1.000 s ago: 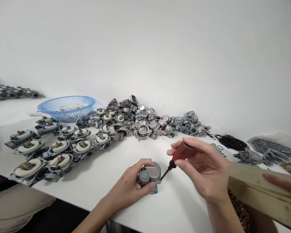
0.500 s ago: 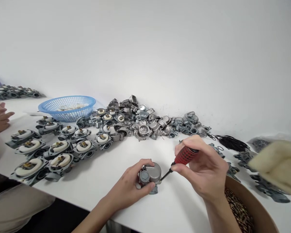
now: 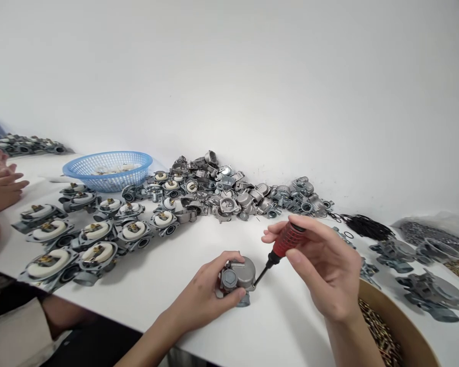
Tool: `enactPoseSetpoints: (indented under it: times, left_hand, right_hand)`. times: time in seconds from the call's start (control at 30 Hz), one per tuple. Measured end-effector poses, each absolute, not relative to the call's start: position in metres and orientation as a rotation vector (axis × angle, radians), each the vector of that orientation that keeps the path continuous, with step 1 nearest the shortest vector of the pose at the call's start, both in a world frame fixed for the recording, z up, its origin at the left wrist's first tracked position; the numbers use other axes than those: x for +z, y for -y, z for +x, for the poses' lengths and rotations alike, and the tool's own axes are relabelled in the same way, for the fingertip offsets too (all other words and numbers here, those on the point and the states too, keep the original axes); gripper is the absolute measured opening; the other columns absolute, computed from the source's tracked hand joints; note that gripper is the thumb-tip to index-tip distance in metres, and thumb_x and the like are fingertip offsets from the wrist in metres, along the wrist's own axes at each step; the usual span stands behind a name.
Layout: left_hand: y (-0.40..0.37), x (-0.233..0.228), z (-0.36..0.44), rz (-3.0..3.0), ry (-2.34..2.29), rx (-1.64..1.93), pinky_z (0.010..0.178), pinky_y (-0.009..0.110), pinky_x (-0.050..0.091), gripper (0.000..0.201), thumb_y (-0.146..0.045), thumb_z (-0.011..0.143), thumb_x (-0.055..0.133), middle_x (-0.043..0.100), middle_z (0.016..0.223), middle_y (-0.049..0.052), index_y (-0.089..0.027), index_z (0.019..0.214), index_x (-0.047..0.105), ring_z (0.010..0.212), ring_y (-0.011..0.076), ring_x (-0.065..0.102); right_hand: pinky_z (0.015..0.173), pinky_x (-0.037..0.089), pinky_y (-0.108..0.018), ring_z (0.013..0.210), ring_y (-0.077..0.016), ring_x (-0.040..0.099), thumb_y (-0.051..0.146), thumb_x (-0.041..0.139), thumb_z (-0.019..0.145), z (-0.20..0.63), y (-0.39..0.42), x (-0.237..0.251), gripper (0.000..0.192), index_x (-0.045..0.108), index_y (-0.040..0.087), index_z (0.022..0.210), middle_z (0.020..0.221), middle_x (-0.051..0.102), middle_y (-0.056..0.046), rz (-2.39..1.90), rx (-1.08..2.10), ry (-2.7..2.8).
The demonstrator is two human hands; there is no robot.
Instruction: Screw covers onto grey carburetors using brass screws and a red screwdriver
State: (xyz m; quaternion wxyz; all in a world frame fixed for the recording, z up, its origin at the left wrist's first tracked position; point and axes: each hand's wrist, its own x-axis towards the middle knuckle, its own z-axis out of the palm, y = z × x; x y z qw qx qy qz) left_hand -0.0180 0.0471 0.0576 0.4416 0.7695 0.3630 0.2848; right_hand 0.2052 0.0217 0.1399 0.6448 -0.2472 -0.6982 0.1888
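Observation:
My left hand [image 3: 204, 293] grips a grey metal carburetor body [image 3: 237, 276] and presses it on the white table [image 3: 153, 278] near the front edge. My right hand [image 3: 323, 267] holds a screwdriver with a red ribbed handle [image 3: 287, 238]. Its dark shaft slants down to the left, and the tip meets the right side of the carburetor body. Fingers of the right hand wrap the handle from above and behind.
A pile of grey carburetor parts [image 3: 229, 191] lies against the wall. Rows of bodies with white floats [image 3: 87, 232] fill the left, behind them a blue basket [image 3: 107, 169]. A co-worker's hands [image 3: 0, 183] rest far left. A brown bowl of screws [image 3: 390, 331] sits at right, beside black O-rings [image 3: 365, 225].
The cardboard piece and another person's hand at the right edge have gone, uncovering more grey parts. The co-worker's hands came in at left. My right fingers shifted round the screwdriver handle.

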Motion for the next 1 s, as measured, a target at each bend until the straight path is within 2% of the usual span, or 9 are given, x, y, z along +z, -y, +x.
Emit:
enactPoseSetpoints:
  times: [0.13, 0.3, 0.47, 0.63, 0.7, 0.8, 0.87, 0.93, 1.0]
  left_hand:
    - [-0.0469, 0.0570, -0.0181, 1.895, -0.890, 0.695, 0.087, 0.032, 0.047, 0.046, -0.022, 0.089, 0.069, 0.068, 0.117, -0.002, -0.034, 0.130, 0.054, 0.095, 0.0196, 0.064]
    - [-0.0482, 0.0577, -0.0183, 1.903, -0.899, 0.707, 0.089, 0.032, 0.046, 0.045, -0.021, 0.088, 0.069, 0.068, 0.120, -0.002, -0.034, 0.129, 0.055, 0.097, 0.0198, 0.064]
    - [-0.0484, 0.0580, -0.0178, 1.905, -0.884, 0.709, 0.090, 0.032, 0.047, 0.047, -0.022, 0.088, 0.069, 0.068, 0.125, -0.001, -0.033, 0.131, 0.054, 0.102, 0.0213, 0.065]
    - [-0.0473, 0.0593, -0.0175, 1.913, -0.889, 0.719, 0.090, 0.032, 0.047, 0.043, -0.021, 0.089, 0.068, 0.069, 0.119, -0.002, -0.033, 0.128, 0.055, 0.100, 0.0201, 0.065]
    - [-0.0473, 0.0596, -0.0176, 1.912, -0.890, 0.715, 0.088, 0.031, 0.047, 0.043, -0.022, 0.089, 0.068, 0.069, 0.119, -0.001, -0.032, 0.128, 0.055, 0.098, 0.0196, 0.065]
    - [-0.0475, 0.0600, -0.0176, 1.912, -0.889, 0.713, 0.088, 0.031, 0.048, 0.045, -0.023, 0.088, 0.068, 0.068, 0.121, 0.000, -0.032, 0.130, 0.055, 0.098, 0.0197, 0.065]
    - [-0.0474, 0.0604, -0.0174, 1.909, -0.888, 0.713, 0.087, 0.031, 0.049, 0.044, -0.022, 0.088, 0.068, 0.069, 0.120, 0.000, -0.031, 0.130, 0.055, 0.097, 0.0200, 0.065]
    - [-0.0470, 0.0608, -0.0171, 1.904, -0.896, 0.714, 0.085, 0.031, 0.049, 0.043, -0.023, 0.088, 0.068, 0.069, 0.118, 0.000, -0.031, 0.128, 0.056, 0.095, 0.0199, 0.065]
    - [-0.0469, 0.0608, -0.0170, 1.911, -0.901, 0.722, 0.083, 0.030, 0.050, 0.042, -0.024, 0.088, 0.068, 0.070, 0.116, 0.000, -0.030, 0.128, 0.057, 0.093, 0.0198, 0.065]
  right_hand:
    - [0.070, 0.062, -0.038, 0.079, -0.0189, 0.067, 0.002, 0.081, 0.081, 0.2065, -0.0229, 0.1416, 0.057, 0.072, 0.028, 0.131, 0.087, 0.068, -0.001, -0.532, 0.308, 1.581]
    - [0.072, 0.065, -0.044, 0.097, -0.0256, 0.073, 0.011, 0.063, 0.097, 0.2070, -0.0183, 0.1439, 0.041, 0.068, 0.027, 0.134, 0.117, 0.070, -0.011, -0.548, 0.459, 1.615]
    - [0.073, 0.065, -0.040, 0.082, -0.0207, 0.072, 0.001, 0.082, 0.079, 0.2078, -0.0208, 0.1414, 0.058, 0.071, 0.029, 0.129, 0.092, 0.069, -0.002, -0.566, 0.307, 1.581]
    - [0.079, 0.067, -0.048, 0.101, -0.0279, 0.074, 0.010, 0.064, 0.094, 0.2054, -0.0178, 0.1410, 0.046, 0.066, 0.024, 0.139, 0.123, 0.069, -0.013, -0.596, 0.307, 1.615]
    - [0.076, 0.068, -0.044, 0.095, -0.0258, 0.075, 0.006, 0.063, 0.093, 0.2043, -0.0177, 0.1415, 0.051, 0.065, 0.025, 0.140, 0.118, 0.071, -0.012, -0.590, 0.345, 1.615]
    - [0.070, 0.067, -0.039, 0.084, -0.0210, 0.073, 0.000, 0.077, 0.083, 0.2047, -0.0207, 0.1408, 0.062, 0.068, 0.030, 0.136, 0.103, 0.072, -0.005, -0.572, 0.288, 1.599]
    - [0.075, 0.068, -0.042, 0.093, -0.0236, 0.072, 0.002, 0.079, 0.082, 0.2055, -0.0217, 0.1396, 0.060, 0.069, 0.031, 0.134, 0.108, 0.071, -0.006, -0.582, 0.252, 1.604]
    - [0.083, 0.068, -0.050, 0.108, -0.0283, 0.071, 0.006, 0.071, 0.089, 0.2054, -0.0209, 0.1386, 0.053, 0.068, 0.030, 0.136, 0.121, 0.070, -0.010, -0.579, 0.315, 1.636]
    - [0.085, 0.069, -0.053, 0.109, -0.0293, 0.073, 0.006, 0.065, 0.093, 0.2045, -0.0202, 0.1380, 0.052, 0.065, 0.030, 0.139, 0.126, 0.070, -0.011, -0.542, 0.411, 1.653]
